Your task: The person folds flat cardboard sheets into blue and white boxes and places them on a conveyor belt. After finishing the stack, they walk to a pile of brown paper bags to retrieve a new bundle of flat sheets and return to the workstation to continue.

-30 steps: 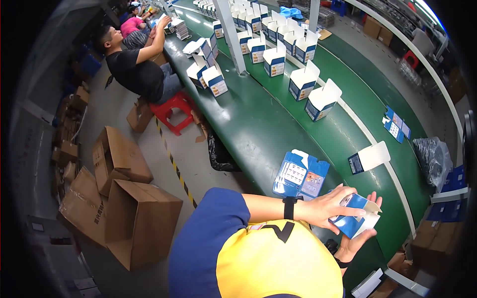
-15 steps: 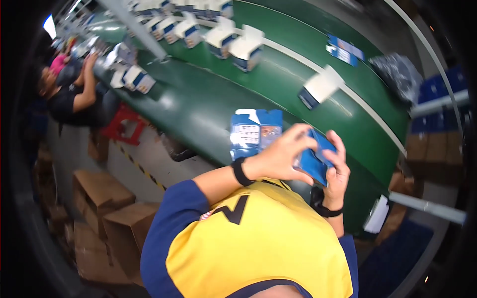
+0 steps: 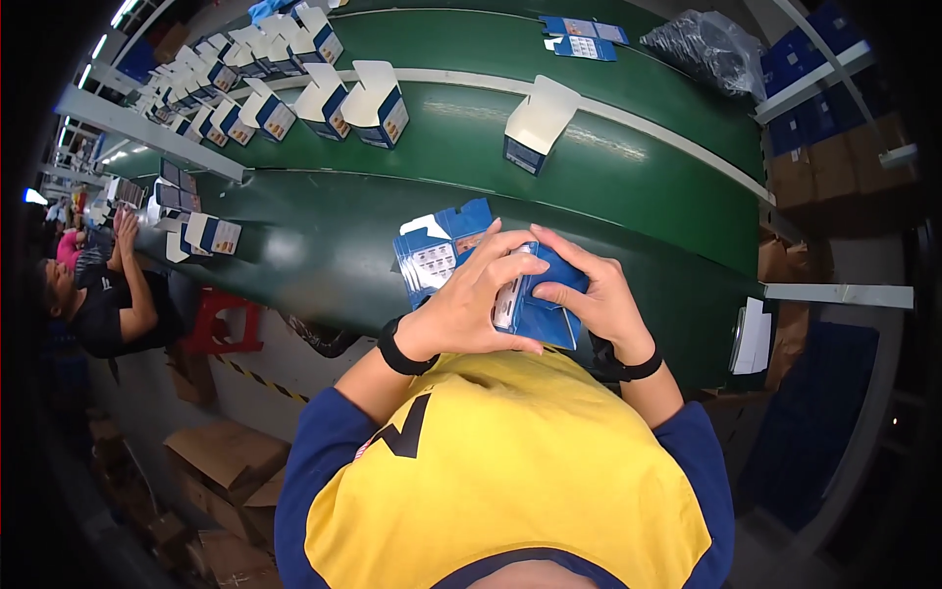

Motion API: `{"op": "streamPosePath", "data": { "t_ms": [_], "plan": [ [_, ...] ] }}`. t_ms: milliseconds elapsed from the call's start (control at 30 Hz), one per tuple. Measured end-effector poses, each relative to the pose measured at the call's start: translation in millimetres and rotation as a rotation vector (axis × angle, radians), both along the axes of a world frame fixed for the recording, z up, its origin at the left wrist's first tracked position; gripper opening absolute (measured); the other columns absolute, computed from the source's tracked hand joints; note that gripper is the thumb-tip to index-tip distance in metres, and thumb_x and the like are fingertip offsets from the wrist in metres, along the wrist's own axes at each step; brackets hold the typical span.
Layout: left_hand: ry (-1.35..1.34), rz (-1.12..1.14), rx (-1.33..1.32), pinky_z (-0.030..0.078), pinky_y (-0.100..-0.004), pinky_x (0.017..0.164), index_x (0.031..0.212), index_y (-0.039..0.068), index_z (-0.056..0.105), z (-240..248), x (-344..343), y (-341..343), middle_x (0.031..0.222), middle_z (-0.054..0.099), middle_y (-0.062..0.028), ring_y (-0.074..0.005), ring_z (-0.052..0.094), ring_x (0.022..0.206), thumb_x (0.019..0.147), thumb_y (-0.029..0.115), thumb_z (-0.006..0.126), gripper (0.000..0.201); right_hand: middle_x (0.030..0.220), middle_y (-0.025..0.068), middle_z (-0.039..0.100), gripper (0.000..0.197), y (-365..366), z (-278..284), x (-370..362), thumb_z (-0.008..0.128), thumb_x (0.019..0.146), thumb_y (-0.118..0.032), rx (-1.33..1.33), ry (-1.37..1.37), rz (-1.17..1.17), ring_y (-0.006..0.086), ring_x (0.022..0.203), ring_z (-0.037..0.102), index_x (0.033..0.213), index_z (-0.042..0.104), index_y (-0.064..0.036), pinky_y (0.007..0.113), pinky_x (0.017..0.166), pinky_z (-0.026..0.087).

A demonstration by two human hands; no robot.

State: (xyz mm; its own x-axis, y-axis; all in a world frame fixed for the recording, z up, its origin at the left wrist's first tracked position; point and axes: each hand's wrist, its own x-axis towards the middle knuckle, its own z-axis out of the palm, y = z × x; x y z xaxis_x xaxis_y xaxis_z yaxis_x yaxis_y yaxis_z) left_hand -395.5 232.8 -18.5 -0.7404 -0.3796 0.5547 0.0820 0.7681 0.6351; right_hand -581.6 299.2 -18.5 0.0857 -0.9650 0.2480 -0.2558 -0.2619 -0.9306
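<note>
A blue cardboard box (image 3: 543, 322), partly folded, is held between my two hands in front of my chest. My left hand (image 3: 473, 302) grips its left side, fingers over the upper edge and thumb low near the bottom. On the other side, my right hand (image 3: 602, 299) has its thumb pressed on a blue flap and its fingers along the top. Much of the box is hidden behind my fingers, and I cannot tell whether anything is inside. Just left of it, flat blue printed cartons (image 3: 422, 260) lie on the green table, partly covered by my left hand.
Beyond the dark green worktable (image 3: 314, 236), a green conveyor carries an open white-and-blue box (image 3: 535, 128) and several more at left. Flat cartons (image 3: 584, 44) and a grey plastic bag (image 3: 706, 51) lie farther back. A co-worker (image 3: 123, 299) sits left, by a red stool (image 3: 224, 322).
My view has turned, so the scene sits differently. The box has gone from tilted to more upright in my hands, and my right thumb has moved onto its flap.
</note>
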Motion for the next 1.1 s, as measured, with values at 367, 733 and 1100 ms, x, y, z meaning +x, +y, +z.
{"op": "streamPosePath", "data": {
  "t_ms": [367, 733, 1100],
  "plan": [
    [0.123, 0.117, 0.121, 0.024, -0.0440, 0.106, 0.138, 0.004, 0.015, -17, -30, 26, 0.134, 0.033, -0.0194, -0.0348, 0.035, 0.124, 0.055, 0.037, 0.084, 0.114, 0.110, 0.0173, 0.060, 0.042, 16, 4, 5, 0.051, 0.091, -0.023, -0.132, -0.415, -0.309, 0.0197, 0.096, 0.059, 0.126, 0.046, 0.0011, 0.030, 0.085, 0.046],
    [0.049, 0.089, 0.288, 0.028, -0.0420, 0.103, 0.140, 0.003, 0.007, -18, -30, 24, 0.138, 0.026, -0.0221, -0.0353, 0.030, 0.127, 0.053, 0.036, 0.085, 0.122, 0.125, 0.0201, 0.047, 0.060, 19, 13, -2, 0.034, 0.094, -0.045, -0.040, -0.473, -0.280, 0.0214, 0.109, 0.050, 0.137, 0.028, -0.0022, 0.033, 0.094, 0.036],
    [0.194, -0.025, 0.244, 0.014, -0.0454, 0.107, 0.140, 0.002, 0.002, 2, -56, 19, 0.140, 0.020, -0.0235, -0.0374, 0.013, 0.134, 0.056, 0.039, 0.083, 0.122, 0.148, 0.0141, 0.010, 0.088, 11, 14, -1, 0.019, 0.082, -0.071, -0.203, -0.504, -0.293, 0.0294, 0.136, 0.010, 0.144, 0.003, -0.0103, 0.042, 0.109, 0.010]
  ]
}}
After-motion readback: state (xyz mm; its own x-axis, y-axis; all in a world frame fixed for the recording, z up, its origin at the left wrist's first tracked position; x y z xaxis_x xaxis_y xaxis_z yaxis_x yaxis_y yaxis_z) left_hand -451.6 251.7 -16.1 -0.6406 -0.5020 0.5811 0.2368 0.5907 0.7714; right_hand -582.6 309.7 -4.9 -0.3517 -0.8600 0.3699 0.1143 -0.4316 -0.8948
